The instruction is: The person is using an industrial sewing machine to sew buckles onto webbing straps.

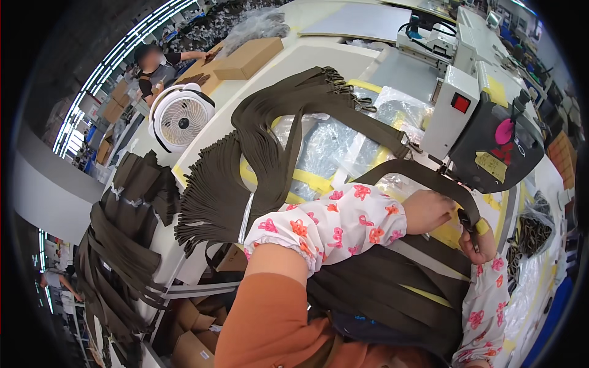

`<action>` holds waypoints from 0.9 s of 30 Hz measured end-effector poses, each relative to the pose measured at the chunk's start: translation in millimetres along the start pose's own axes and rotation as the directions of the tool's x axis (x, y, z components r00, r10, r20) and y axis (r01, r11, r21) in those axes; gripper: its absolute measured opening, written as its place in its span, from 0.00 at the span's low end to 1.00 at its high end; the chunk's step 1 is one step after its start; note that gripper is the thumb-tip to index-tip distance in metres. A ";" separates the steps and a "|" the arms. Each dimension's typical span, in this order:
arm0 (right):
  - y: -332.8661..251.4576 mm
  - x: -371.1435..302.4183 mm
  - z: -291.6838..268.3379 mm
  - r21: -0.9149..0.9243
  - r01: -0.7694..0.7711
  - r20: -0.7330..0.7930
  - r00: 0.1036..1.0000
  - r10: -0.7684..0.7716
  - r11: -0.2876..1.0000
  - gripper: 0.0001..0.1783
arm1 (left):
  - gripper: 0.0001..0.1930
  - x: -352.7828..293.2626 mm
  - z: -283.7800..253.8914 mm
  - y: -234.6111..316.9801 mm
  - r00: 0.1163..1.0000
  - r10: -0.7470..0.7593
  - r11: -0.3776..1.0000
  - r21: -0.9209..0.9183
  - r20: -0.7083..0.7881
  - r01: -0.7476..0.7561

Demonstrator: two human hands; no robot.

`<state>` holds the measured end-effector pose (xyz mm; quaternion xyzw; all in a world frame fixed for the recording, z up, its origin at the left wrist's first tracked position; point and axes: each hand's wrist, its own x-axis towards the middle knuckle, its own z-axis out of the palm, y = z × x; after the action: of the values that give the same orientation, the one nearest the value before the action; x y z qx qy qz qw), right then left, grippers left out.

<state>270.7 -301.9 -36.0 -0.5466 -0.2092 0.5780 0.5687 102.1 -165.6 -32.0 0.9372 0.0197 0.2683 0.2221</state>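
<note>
A dark olive webbing strap (423, 172) arcs from the pile under the sewing machine head (491, 138) and bends down towards me. My right hand (483, 245) is closed on its end, by a dark buckle (467, 222); something yellow sits at the fingers. Just left of it, beneath the arc of the strap, my left hand (428, 211) has its fingers curled together; what they hold, if anything, is hidden. Several more dark straps (392, 288) lie across my lap, below both hands.
A large stack of straps with metal hooks (334, 80) lies on the table to the left. Bundled straps (132, 208) hang over the table's left edge near a white fan (183, 119). A cardboard box (248, 58) and a person (156, 67) are farther back.
</note>
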 end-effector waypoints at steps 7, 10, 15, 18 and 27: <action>4.1 -11.0 -11.8 -0.016 -0.087 0.064 0.994 0.088 0.996 0.16 | 0.08 8.3 5.3 2.4 0.969 0.218 0.976 0.003 -0.116 -0.219; -6.8 -9.3 16.1 -0.010 -0.057 -0.054 0.997 0.056 0.998 0.17 | 0.09 9.9 -6.9 -5.8 0.951 0.309 0.933 0.201 -0.014 -0.300; -8.2 -1.1 35.1 -0.215 0.281 -0.108 0.945 -0.309 0.935 0.24 | 0.09 12.7 -0.8 -29.0 0.963 0.270 0.877 0.411 0.007 -0.248; 6.0 12.2 22.4 -0.627 0.452 -0.112 0.754 -0.648 0.634 0.27 | 0.10 22.3 2.7 -24.3 0.958 0.286 0.881 0.384 0.038 -0.278; -5.9 16.1 2.9 -0.705 0.431 -0.001 0.793 -0.609 0.563 0.21 | 0.13 20.9 6.4 -22.2 0.943 0.325 0.883 0.334 0.071 -0.329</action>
<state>274.7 -285.0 -36.4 -0.6927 -0.4843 0.1945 0.4978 125.1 -144.9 -36.0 0.9529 -0.0936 0.2883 0.0080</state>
